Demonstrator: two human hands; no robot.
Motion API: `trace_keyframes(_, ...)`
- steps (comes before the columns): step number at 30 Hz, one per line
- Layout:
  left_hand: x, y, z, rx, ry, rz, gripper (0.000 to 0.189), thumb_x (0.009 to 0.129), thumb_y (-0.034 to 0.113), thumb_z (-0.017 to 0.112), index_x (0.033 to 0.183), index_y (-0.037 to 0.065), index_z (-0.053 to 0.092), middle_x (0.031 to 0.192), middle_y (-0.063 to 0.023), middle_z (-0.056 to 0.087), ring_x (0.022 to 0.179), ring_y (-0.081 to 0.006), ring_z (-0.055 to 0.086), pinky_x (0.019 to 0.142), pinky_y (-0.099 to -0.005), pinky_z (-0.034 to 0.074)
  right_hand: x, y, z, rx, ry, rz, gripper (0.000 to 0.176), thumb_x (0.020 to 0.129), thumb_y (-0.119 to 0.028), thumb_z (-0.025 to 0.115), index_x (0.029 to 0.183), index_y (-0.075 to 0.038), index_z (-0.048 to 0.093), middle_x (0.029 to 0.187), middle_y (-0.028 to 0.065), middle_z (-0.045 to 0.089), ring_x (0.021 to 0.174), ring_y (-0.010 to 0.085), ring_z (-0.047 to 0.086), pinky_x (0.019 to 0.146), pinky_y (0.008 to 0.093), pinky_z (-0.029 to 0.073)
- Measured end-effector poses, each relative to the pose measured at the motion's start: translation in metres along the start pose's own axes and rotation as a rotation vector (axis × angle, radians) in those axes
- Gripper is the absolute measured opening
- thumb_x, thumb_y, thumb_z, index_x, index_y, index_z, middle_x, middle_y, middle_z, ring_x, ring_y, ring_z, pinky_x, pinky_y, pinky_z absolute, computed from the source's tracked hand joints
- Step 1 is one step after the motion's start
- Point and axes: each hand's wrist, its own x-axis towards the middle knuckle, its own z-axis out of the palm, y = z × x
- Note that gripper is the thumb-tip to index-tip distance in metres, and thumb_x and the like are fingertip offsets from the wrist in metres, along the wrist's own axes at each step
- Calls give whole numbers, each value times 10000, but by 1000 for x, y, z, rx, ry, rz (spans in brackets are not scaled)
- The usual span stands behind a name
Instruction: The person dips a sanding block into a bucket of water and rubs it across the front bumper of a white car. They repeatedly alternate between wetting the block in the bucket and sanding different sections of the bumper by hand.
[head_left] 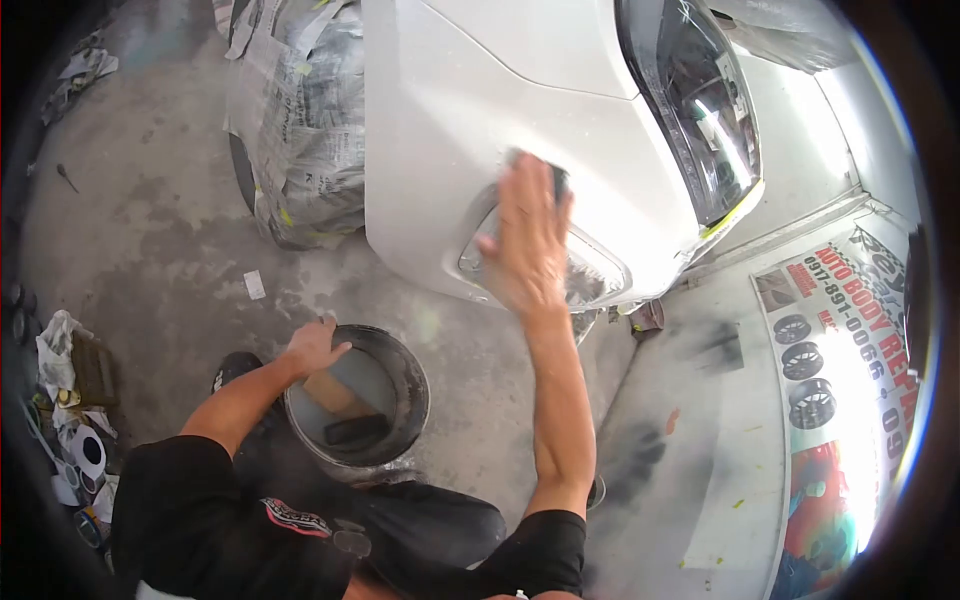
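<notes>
My right hand [532, 235] lies flat on the white car body panel [430, 170], just above the fuel door recess [475, 250]. Under its fingers is a dark pad [560, 182], mostly covered and smeared by motion. My left hand [313, 347] is at the rim of a round black tub [420, 375], thumb over the inside and fingers at the outer edge. Cloudy water [375, 375] fills the tub. In it are a brown flat piece [337, 395] and a black block [356, 431].
Newspaper masking [315, 130] wraps the wheel area at left. The rear window [700, 110] is at upper right. Rags and tape rolls [88, 450] lie at far left. A printed banner [840, 340] hangs on the right wall. A white paper slip [254, 285] is on the floor.
</notes>
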Motion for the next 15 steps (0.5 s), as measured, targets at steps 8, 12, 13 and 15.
trace_keyframes(8, 5, -6, 10, -19, 14, 5, 637, 914, 492, 614, 1274, -23, 512, 1054, -277, 607, 1006, -439, 604, 869, -504, 498, -52, 37, 1, -211, 8, 40, 727, 863, -383, 636, 1454, -20, 419, 1577, 153, 331, 1470, 290, 300, 1165, 633, 184)
trace_keyframes(12, 1, -2, 5, -31, 27, 27, 629, 911, 496, 615, 1254, -25, 528, 1045, -282, 603, 992, -441, 610, 861, -509, 500, 8, -10, 3, -42, 1, -3, 724, 914, -452, 555, 1479, -29, 393, 1598, 142, 292, 1499, 278, 231, 1181, 629, 149)
trace_keyframes(13, 1, -3, 7, -20, 25, 39, 629, 914, 498, 611, 1255, -25, 528, 1044, -283, 603, 993, -442, 609, 862, -509, 499, 17, -15, 3, -57, -11, -56, 738, 905, -447, 571, 1480, -23, 387, 1600, 147, 285, 1501, 286, 225, 1178, 634, 149)
trace_keyframes(15, 1, -4, 5, 9, 18, 41, 627, 920, 501, 602, 1253, -25, 528, 1047, -284, 602, 998, -443, 608, 865, -510, 498, 32, -20, 6, -85, -28, -167, 766, 887, -438, 605, 1481, -11, 377, 1604, 156, 269, 1503, 301, 212, 1172, 645, 148)
